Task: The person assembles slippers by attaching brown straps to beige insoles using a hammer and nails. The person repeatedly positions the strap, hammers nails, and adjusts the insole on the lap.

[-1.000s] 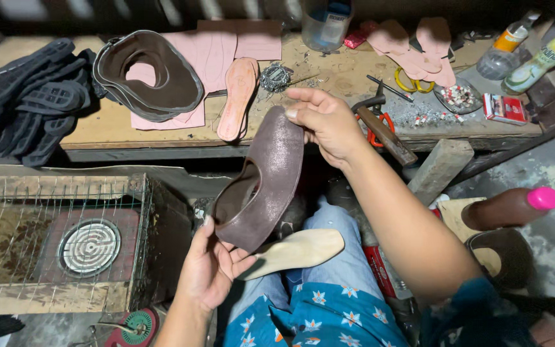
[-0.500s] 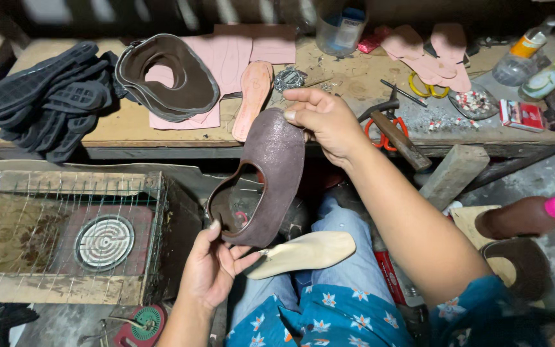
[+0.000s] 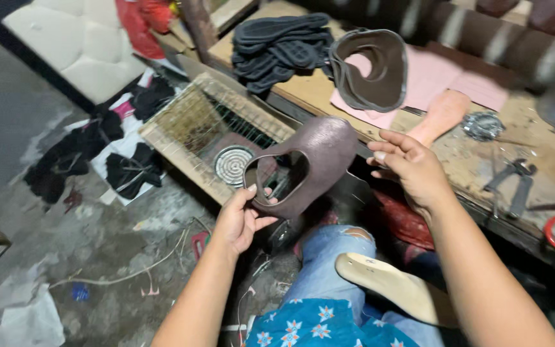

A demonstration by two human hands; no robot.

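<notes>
Nearest, resting on the lap: a pale wooden last [image 3: 396, 288], lying across the torn jeans as half a second ago. Above it, left hand [image 3: 242, 218] closed on the lower rim of the upper [image 3: 303, 167], thumb over the edge of the opening, fingers curled behind. Right hand [image 3: 406, 164] now off the upper's top edge, which it pinched half a second ago; fingers loosely bent and part open, holding nothing visible, just beside the upper's toe end. Whether the fingertips touch the leather: cannot tell.

Upper now swung over and lowered, lying nearly level in front of the knees, where before it stood upright between both hands. Brown, grained leather, rounded dome at the toe, one large oval opening at the near end with a darker bound rim; grille of the heater [image 3: 226, 138] seen through the hole.

Behind, on the floor: the wire-caged heater with its round coil. Farther, on the table [image 3: 534, 148]: pincers [image 3: 512, 183], a pink insole [image 3: 441, 115], a second dark upper [image 3: 370, 67] on pink sheets, a heap of dark soles [image 3: 277, 45]. View swung left since then, showing more floor.
</notes>
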